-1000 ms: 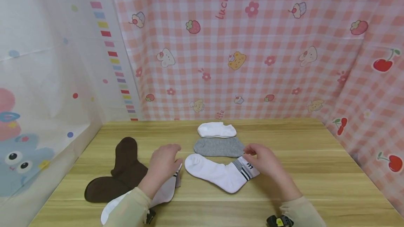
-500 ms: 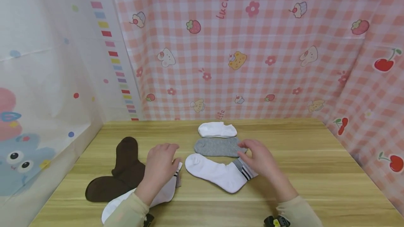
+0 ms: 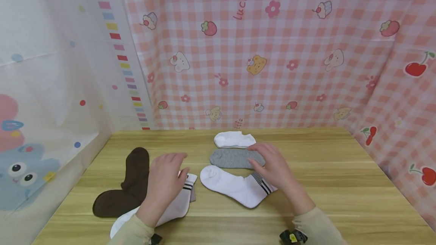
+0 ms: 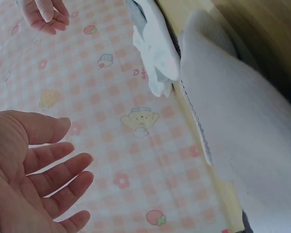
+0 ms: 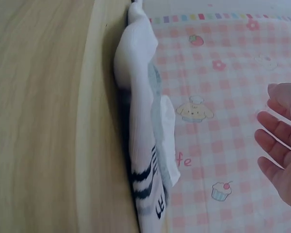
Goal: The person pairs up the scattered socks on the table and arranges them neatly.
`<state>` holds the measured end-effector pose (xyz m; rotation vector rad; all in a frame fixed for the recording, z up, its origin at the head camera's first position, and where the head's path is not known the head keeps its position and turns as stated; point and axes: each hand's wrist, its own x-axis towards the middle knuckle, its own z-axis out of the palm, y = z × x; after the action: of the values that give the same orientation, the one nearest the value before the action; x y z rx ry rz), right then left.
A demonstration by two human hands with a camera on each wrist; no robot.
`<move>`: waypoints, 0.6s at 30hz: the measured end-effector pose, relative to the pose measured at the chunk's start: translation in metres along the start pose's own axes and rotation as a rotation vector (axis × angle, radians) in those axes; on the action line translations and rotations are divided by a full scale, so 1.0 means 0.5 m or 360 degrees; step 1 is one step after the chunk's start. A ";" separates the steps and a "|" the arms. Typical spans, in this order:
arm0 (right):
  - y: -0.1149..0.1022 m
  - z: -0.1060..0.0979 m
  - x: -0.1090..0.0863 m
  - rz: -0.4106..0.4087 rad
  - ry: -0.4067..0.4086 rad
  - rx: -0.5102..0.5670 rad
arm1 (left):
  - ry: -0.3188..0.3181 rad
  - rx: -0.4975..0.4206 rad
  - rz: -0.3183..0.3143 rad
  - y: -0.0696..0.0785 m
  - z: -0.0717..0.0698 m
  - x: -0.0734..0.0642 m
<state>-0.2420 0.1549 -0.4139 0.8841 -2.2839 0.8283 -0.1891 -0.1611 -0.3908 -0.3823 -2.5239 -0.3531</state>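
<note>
My left hand [image 3: 165,180] hovers above a white sock with black stripes [image 3: 177,205], holding nothing, its fingers loosely bent and spread in the left wrist view. Beside that hand lie dark brown socks [image 3: 119,199]. My right hand [image 3: 274,167] hangs over the right ends of a grey ankle sock [image 3: 231,158] and a striped white crew sock [image 3: 231,186], partly hiding both. Between its relaxed fingers nothing is held; the right wrist view shows them apart from the socks. Behind the grey sock lies a white low-cut sock [image 3: 233,139].
The socks lie flat on a wood-grain table [image 3: 340,184]. A pink checked cloth [image 3: 299,41] hangs behind the table's far edge, and a white printed cloth [image 3: 61,86] hangs on the left.
My left hand has drifted slightly left, uncovering more of the striped cuff beneath it. The right hand has shifted left and a little up, over the grey sock. The socks stay put.
</note>
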 end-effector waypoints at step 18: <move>-0.053 0.039 0.038 -0.0069 0.0028 0.0113 | 0.0030 -0.0026 0.0026 -0.022 -0.036 -0.022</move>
<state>-0.2400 0.1181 -0.4050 0.9507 -2.2243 0.8991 -0.1754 -0.1791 -0.3841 -0.4036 -2.4996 -0.3698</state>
